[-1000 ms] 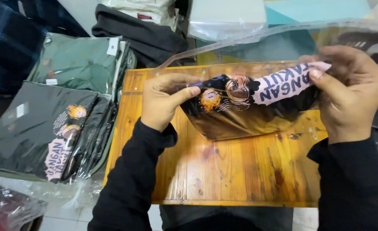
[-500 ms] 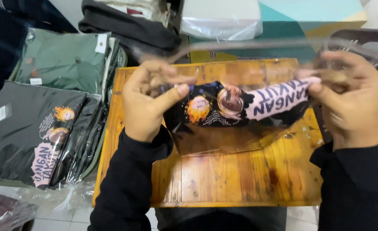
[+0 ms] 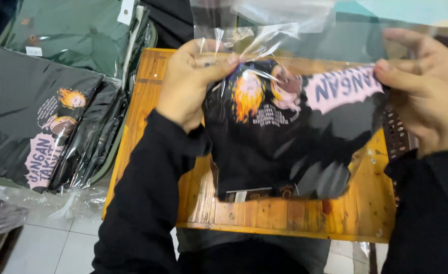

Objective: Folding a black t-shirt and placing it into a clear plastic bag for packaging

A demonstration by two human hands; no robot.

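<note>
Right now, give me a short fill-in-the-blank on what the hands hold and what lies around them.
1. Both hands, left hand and right hand, hold a black shirt in a clear ____ bag.
2. The shirt is held above a ____ table.
3. The bagged shirts are stacked to the person's ____.

Missing: plastic; wooden; left

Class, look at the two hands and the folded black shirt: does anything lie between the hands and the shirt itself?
Yes. The clear plastic bag wraps the folded black shirt, so the left hand and right hand pinch the film near its top edge, not the cloth. Nothing else visible intervenes.
</note>
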